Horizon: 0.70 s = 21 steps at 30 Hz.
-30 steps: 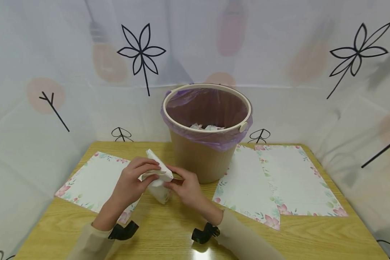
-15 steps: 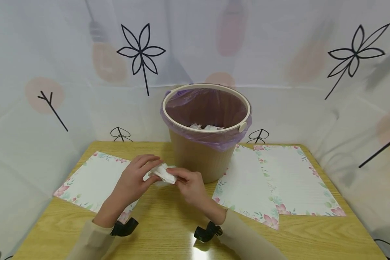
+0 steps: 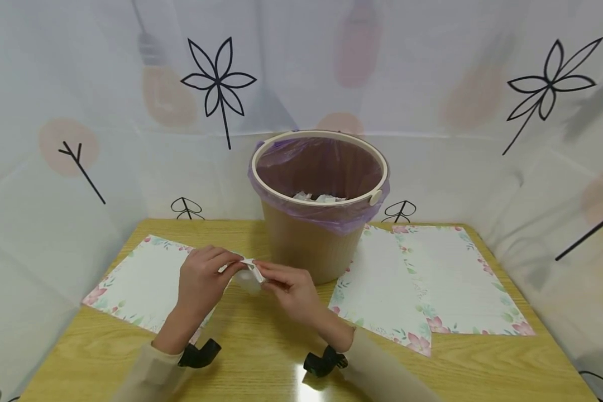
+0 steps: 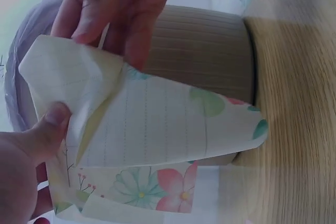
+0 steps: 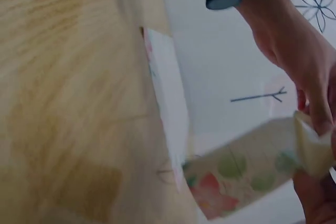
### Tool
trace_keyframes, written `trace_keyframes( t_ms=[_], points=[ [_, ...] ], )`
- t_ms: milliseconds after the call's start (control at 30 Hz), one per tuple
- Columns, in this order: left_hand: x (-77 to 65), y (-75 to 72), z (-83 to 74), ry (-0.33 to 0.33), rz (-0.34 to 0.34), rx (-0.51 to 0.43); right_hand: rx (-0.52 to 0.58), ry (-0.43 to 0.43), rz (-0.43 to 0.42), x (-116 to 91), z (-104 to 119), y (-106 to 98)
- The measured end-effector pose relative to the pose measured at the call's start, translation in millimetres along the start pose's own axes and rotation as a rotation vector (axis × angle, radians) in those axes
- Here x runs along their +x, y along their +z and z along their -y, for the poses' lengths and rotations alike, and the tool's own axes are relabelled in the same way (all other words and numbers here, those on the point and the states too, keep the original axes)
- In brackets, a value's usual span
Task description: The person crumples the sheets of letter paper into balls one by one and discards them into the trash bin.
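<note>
A folded sheet of lined paper (image 3: 254,272) with a floral border is between my two hands, in front of the bin. My left hand (image 3: 201,285) pinches its folded top from the left, thumb on the paper in the left wrist view. From the right, my right hand (image 3: 295,293) pinches the same end, fingertips close to the left ones. The long tail of the paper (image 4: 173,121) hangs down, with green leaves and lined rows showing in the left wrist view. A pink flower shows on its lower end (image 5: 212,198) in the right wrist view.
Behind the hands stands a beige bin (image 3: 309,245) with a purple liner (image 3: 341,222) and crumpled paper (image 3: 328,198) inside. One floral sheet (image 3: 146,282) lies on the left of the wooden table (image 3: 251,357). Two overlapping sheets, one nearer (image 3: 387,296) and one farther right (image 3: 462,273), lie right.
The white folded end between the hands has become smaller and narrower. The hands have drawn together, their fingertips now almost meeting at it. The bin and flat sheets stay put.
</note>
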<state>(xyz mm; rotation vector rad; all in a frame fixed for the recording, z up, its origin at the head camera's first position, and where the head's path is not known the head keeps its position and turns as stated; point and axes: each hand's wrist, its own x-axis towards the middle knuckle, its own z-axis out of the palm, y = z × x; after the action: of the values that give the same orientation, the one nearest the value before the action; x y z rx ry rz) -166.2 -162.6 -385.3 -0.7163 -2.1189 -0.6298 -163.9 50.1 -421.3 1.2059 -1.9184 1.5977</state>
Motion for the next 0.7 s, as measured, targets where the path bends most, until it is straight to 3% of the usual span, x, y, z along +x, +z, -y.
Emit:
trace_keyframes(
  t_ms=[133, 333, 533, 700],
  points=[
    [-0.5, 1.2, 3.3, -0.001, 0.008, -0.128, 0.054, 0.041, 0.121, 1, 0, -11],
    [1.8, 1.7, 2.5, 0.026, 0.050, -0.265, 0.249, 0.210, 0.128, 4, 3, -21],
    [6.7, -0.5, 2.0, 0.084, 0.110, -0.327, 0.148, 0.113, 0.234, 9, 6, -31],
    [9.0, 0.1, 1.2, 0.085, 0.109, -0.322, 0.216, 0.162, 0.225, 12, 7, -32]
  ],
)
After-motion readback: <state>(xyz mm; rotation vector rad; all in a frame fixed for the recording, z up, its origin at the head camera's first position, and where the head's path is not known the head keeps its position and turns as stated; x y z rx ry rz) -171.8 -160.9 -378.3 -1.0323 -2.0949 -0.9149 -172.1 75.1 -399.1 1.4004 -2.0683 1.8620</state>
